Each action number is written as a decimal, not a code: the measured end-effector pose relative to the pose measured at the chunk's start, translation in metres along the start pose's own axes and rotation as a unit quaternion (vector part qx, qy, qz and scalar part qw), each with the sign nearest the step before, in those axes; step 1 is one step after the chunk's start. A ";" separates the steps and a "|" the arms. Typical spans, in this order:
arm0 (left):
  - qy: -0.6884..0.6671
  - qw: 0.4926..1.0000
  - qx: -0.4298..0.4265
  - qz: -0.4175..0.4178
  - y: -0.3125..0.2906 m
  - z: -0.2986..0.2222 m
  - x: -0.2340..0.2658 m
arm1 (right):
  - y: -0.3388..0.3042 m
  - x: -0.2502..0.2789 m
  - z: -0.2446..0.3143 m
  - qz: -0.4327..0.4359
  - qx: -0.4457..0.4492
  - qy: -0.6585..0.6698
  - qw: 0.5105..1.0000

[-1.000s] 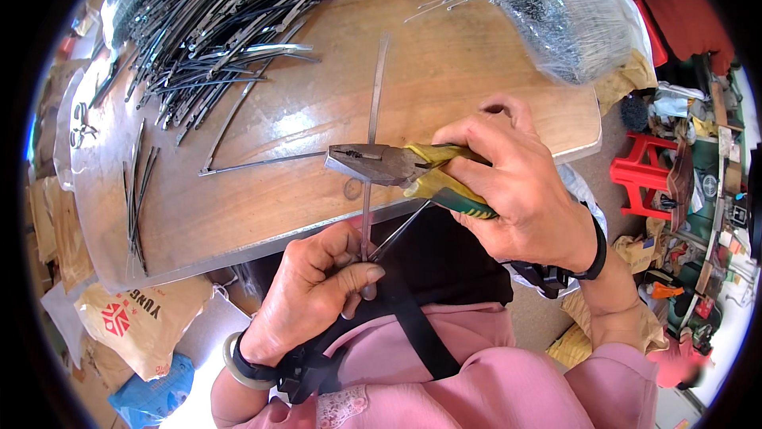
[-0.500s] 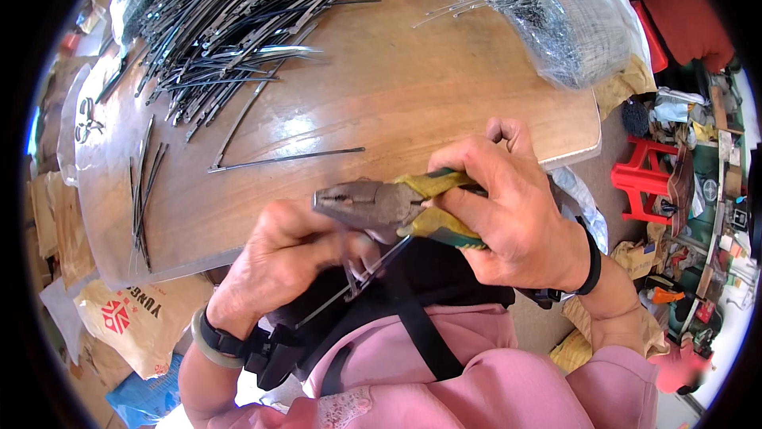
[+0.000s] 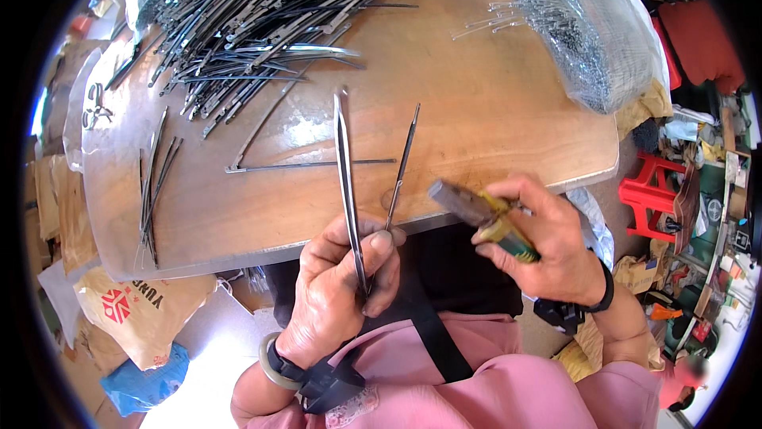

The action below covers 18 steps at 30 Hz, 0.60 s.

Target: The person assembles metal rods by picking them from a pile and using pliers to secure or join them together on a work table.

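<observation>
Strip heap (image 3: 262, 24) on table (image 3: 492, 127) at back left, bagged wires (image 3: 595, 48) at back right, strip bunch (image 3: 148, 207) before heap, pliers (image 3: 476, 208) right of left hand (image 3: 337, 282), stool (image 3: 652, 195) farther right

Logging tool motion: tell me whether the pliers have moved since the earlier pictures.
Yes: the pliers have moved rightward, judged against the V-shaped piece on the table.

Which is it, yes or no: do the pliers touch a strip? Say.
No, the pliers, in the right hand, stand clear of the strips in the left hand.
</observation>
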<state>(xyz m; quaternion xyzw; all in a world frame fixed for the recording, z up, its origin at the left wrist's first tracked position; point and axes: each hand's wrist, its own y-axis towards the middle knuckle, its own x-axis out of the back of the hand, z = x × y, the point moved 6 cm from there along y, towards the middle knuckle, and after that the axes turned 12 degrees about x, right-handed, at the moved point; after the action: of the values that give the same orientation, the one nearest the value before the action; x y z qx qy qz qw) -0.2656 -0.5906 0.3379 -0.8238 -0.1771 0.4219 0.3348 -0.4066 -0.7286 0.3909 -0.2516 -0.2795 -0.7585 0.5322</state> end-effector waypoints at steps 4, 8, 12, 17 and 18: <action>0.077 0.991 -0.107 -0.015 -0.013 -0.007 -0.002 | 0.000 -0.008 0.008 0.029 0.011 0.044 0.999; 0.134 0.975 -0.174 -0.034 -0.018 -0.013 -0.005 | 0.005 -0.012 0.013 0.064 0.027 0.062 0.996; 0.178 0.963 -0.193 -0.059 -0.020 -0.017 -0.006 | 0.005 -0.014 0.014 0.085 0.031 0.061 0.994; 0.188 0.961 -0.191 -0.072 -0.013 -0.021 -0.003 | 0.007 -0.016 0.015 0.089 0.038 0.052 0.994; 0.185 0.962 -0.188 -0.075 -0.014 -0.020 0.001 | 0.009 -0.017 0.015 0.090 0.037 0.054 0.994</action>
<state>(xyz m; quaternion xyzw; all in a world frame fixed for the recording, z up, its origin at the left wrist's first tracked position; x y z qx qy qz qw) -0.2492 -0.5882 0.3560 -0.9198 -0.2497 0.1952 0.2312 -0.3918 -0.7097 0.3911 -0.2141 -0.2544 -0.7093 0.6215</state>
